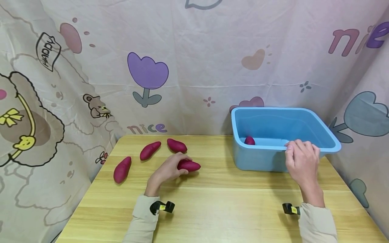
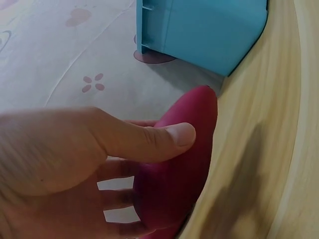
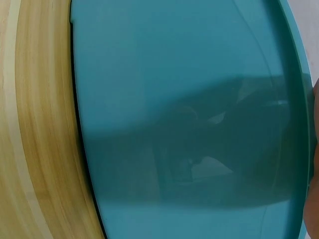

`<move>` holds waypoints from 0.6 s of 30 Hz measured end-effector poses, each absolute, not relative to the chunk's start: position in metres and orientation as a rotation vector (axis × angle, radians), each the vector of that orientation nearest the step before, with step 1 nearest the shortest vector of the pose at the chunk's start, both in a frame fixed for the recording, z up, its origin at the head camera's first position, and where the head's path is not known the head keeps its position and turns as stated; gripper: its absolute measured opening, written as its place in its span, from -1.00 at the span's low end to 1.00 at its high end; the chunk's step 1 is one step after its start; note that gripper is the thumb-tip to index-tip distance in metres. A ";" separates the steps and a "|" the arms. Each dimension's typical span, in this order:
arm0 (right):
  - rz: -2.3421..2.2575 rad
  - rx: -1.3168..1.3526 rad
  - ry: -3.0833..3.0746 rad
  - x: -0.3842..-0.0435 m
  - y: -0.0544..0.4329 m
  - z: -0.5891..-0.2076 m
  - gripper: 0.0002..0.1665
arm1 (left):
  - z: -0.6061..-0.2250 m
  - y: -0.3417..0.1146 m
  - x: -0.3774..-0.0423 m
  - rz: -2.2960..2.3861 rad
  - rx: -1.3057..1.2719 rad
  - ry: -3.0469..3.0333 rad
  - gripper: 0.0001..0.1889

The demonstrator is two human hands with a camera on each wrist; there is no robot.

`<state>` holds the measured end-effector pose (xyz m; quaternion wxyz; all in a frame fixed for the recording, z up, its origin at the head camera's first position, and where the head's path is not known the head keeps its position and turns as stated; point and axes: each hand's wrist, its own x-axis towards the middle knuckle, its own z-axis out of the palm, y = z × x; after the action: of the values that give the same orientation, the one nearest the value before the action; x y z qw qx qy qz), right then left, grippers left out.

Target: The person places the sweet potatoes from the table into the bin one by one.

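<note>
My left hand holds a purple-red sweet potato between thumb and fingers over the left half of the table. Up close in the left wrist view, the thumb lies across this sweet potato; whether it touches the tabletop I cannot tell. My right hand grips the front rim of a blue plastic bin, its fingers hooked over the edge. Inside the bin, near its front left corner, another sweet potato is partly hidden by the front wall. The right wrist view shows mostly the bin's outer wall.
Three more sweet potatoes lie left of and behind my left hand: one at the back, one farther left and one near the left edge. A printed curtain hangs behind the wooden table.
</note>
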<state>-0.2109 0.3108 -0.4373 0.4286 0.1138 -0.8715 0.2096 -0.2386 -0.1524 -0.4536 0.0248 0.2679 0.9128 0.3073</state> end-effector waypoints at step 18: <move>0.530 0.288 -2.175 -0.212 0.312 -0.438 -0.54 | -0.439 -0.147 -0.234 1.034 0.941 2.928 -0.56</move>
<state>-0.2121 0.3120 -0.4383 0.4282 0.1154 -0.8708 0.2122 -0.2344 -0.1467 -0.4391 -0.0512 0.2896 0.9012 0.3182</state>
